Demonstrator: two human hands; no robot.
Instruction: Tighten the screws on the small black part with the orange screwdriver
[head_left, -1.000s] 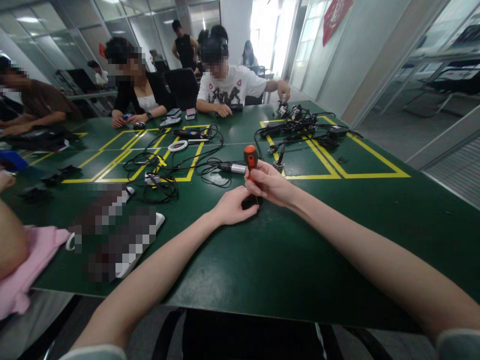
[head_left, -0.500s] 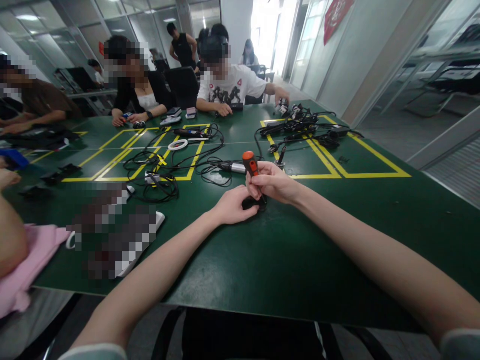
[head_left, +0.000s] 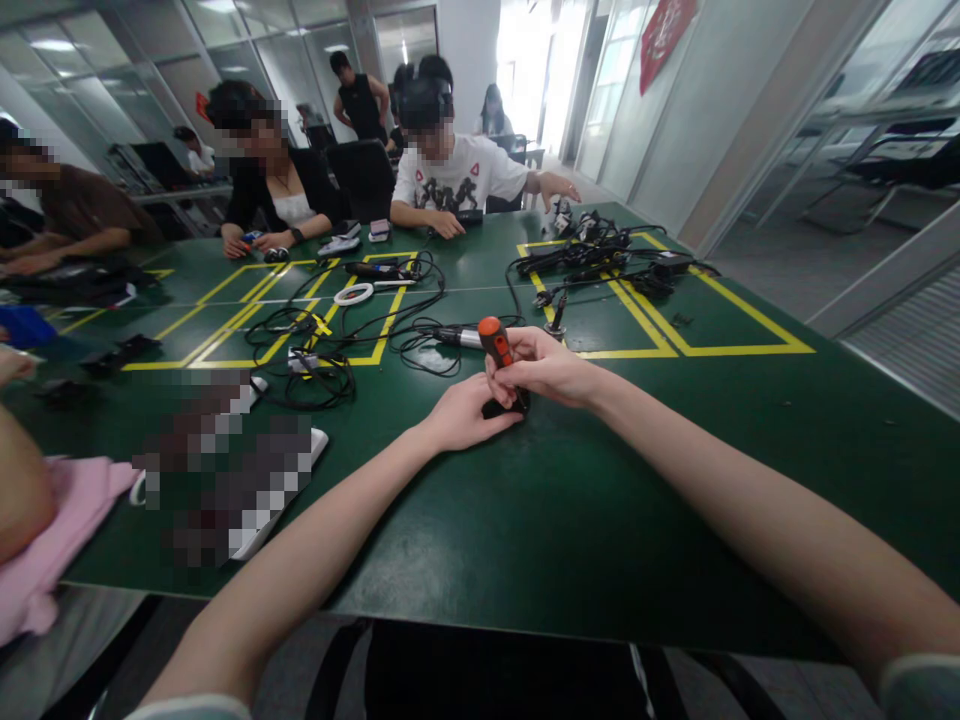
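On the green table (head_left: 600, 520), the left hand (head_left: 459, 415) curls closed around a small black part (head_left: 495, 409), best pinned firmly. Above it leans an orange-and-black screwdriver (head_left: 497, 342), pinched in closed fingers by the right hand (head_left: 546, 368); holding it straighter should help

Your left forearm (head_left: 322, 540) slants forward to your left hand (head_left: 466, 415), which lies low, back upward, thumb extended rightward and fingers partly hidden. From the other side your right forearm (head_left: 720, 480) reaches in, and your right hand (head_left: 551, 368) sits higher, close beside, thumb and fingers closed in a grip.
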